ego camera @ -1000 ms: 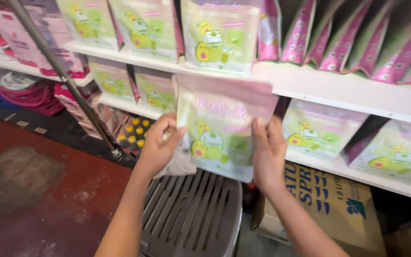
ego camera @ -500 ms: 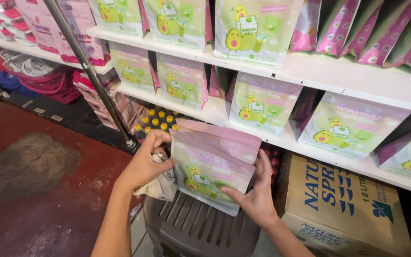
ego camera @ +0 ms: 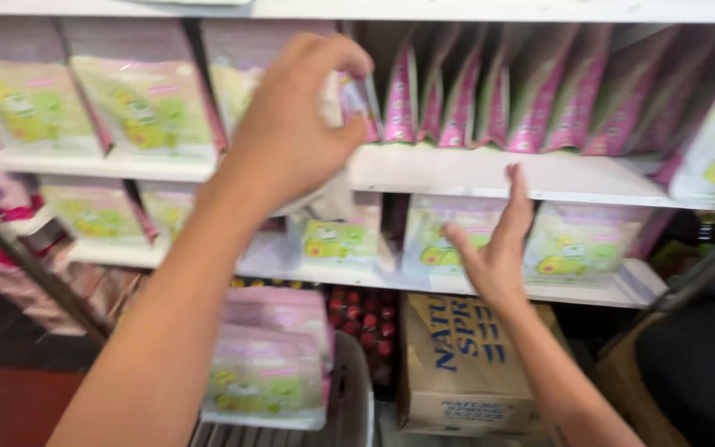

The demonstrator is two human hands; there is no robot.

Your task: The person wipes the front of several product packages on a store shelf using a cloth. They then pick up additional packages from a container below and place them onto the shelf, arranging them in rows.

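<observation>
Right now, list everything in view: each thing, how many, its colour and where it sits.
white shelf boards: at least two tiers, white, across the frame.
flat pink-and-green pouch packs facing out: count unclear through blur, on the upper tier at left and on the lower tier.
magenta-edged pouch packs standing edge-on: about eight, on the upper tier at right.
loose pink-and-green pouch packs: about two, lying on the grey slatted crate at bottom centre.
brown cardboard box with blue print: one, under the shelves.
small red round items: many, behind the crate.
left hand: raised at the upper tier, fingers curled on a pouch pack there.
right hand: open, empty, before the lower tier.
</observation>
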